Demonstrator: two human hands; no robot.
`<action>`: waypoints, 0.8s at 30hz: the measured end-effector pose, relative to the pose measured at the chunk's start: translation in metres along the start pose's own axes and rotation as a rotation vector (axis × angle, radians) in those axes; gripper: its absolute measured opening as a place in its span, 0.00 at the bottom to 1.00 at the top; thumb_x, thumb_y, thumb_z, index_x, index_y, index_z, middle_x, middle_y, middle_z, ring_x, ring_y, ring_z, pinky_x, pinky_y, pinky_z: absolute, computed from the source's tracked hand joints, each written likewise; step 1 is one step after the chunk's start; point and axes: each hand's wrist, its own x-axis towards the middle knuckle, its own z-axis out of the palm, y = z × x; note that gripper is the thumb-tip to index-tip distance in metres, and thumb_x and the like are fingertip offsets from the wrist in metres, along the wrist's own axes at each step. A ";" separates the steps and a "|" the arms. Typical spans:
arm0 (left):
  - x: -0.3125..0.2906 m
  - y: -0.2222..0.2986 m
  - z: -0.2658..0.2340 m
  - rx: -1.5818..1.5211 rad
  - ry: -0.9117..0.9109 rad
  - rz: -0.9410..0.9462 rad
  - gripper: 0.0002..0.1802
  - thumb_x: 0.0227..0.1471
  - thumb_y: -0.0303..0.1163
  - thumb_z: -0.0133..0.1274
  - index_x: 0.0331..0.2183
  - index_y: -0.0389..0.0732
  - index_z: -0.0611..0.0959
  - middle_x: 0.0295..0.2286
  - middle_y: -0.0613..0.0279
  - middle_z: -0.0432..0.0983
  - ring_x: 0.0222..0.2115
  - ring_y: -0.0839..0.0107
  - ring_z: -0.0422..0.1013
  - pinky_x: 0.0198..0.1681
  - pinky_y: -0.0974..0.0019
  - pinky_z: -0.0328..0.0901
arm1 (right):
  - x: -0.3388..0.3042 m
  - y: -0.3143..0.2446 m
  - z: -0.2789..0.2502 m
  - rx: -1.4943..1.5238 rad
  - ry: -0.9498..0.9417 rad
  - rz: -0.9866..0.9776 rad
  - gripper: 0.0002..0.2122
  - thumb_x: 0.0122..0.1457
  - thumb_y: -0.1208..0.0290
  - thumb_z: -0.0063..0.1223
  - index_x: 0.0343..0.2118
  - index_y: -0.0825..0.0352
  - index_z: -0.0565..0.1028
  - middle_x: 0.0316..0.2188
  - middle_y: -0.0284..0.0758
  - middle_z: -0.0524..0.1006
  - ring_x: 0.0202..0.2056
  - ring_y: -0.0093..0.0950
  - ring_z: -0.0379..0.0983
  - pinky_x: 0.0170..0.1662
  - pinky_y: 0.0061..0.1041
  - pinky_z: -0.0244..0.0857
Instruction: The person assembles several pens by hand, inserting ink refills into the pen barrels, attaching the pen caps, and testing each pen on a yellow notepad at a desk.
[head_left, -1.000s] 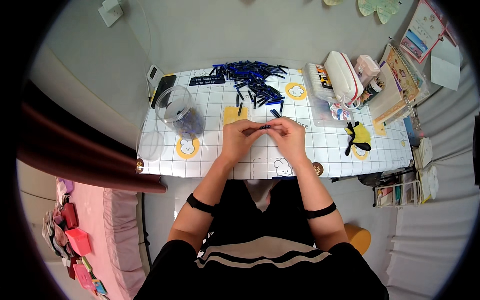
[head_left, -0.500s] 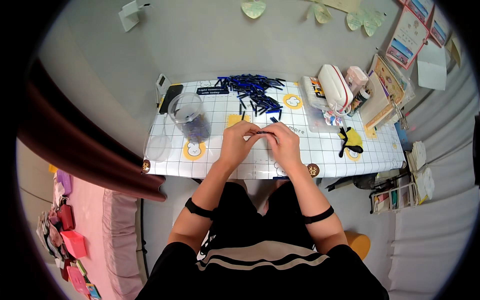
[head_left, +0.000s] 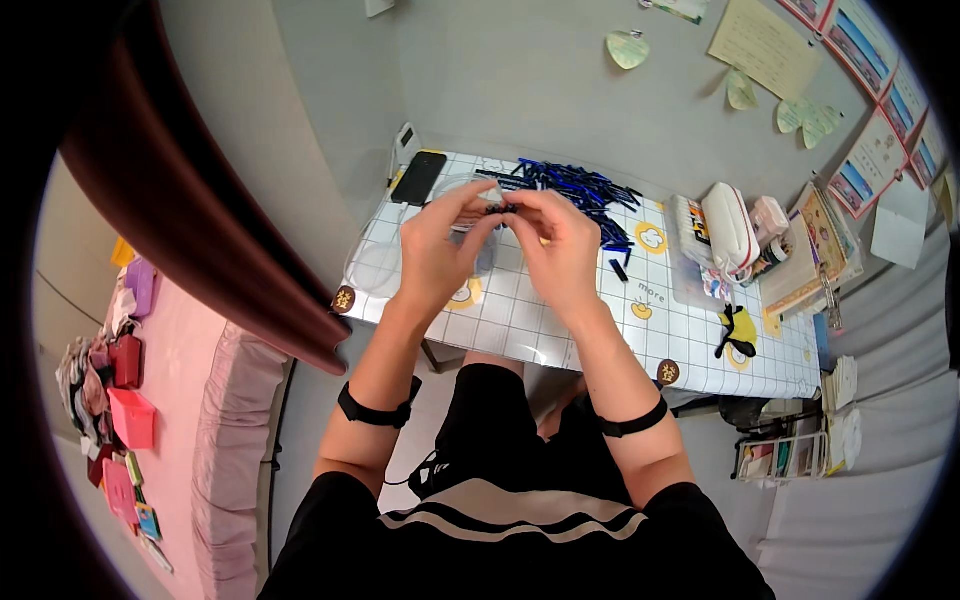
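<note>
Where the person sits: a worktop (head_left: 520,322) in a white, gridded cover stands against the grey wall (head_left: 490,80).
Stick pile (head_left: 580,188): heaped toward the wall, thin straight sticks in black and deep blue, lying every which way; one loose stick (head_left: 619,270) sits apart on the near side, slanting.
Left hand (head_left: 437,250): over the worktop, fingers bent, thumb and fingertips pinched on the dark piece (head_left: 499,209) from its left.
Right hand (head_left: 562,247): facing the other, thumb and fingertips pinched on the same piece from its right.
Clear jar (head_left: 486,262): beyond the left hand, which hides most of it from me.
Phone (head_left: 419,178): black, flat, at the far left corner of the worktop.
Dark piece: between the two sets of fingertips, to the near left of the stick pile. Its long axis runs roughly left to right, one end toward each hand; I can't tell one end from the other. What shows is small and blue-black, with a bumpy outline; the fingertips cover the rest, and it's too small for me to make out more.
</note>
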 end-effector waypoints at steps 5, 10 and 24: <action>0.009 -0.006 -0.015 0.064 -0.018 0.054 0.09 0.33 0.18 0.50 0.25 0.33 0.74 0.22 0.59 0.70 0.22 0.73 0.68 0.26 0.76 0.63 | 0.015 0.007 0.010 -0.063 -0.041 -0.061 0.06 0.39 0.84 0.46 0.24 0.69 0.70 0.21 0.36 0.70 0.23 0.25 0.69 0.25 0.16 0.63; 0.009 -0.014 -0.017 0.105 -0.052 0.075 0.08 0.33 0.18 0.50 0.24 0.34 0.74 0.22 0.59 0.70 0.21 0.73 0.68 0.25 0.76 0.63 | 0.018 0.011 0.008 -0.162 -0.124 -0.063 0.06 0.37 0.80 0.49 0.23 0.68 0.71 0.22 0.37 0.71 0.23 0.29 0.69 0.26 0.19 0.62; -0.004 -0.024 -0.016 0.310 -0.017 0.157 0.08 0.29 0.22 0.52 0.21 0.39 0.76 0.20 0.60 0.70 0.29 0.65 0.66 0.34 0.66 0.57 | 0.010 0.018 0.006 -0.234 -0.165 -0.061 0.07 0.36 0.78 0.50 0.23 0.66 0.71 0.20 0.34 0.71 0.28 0.30 0.65 0.32 0.24 0.58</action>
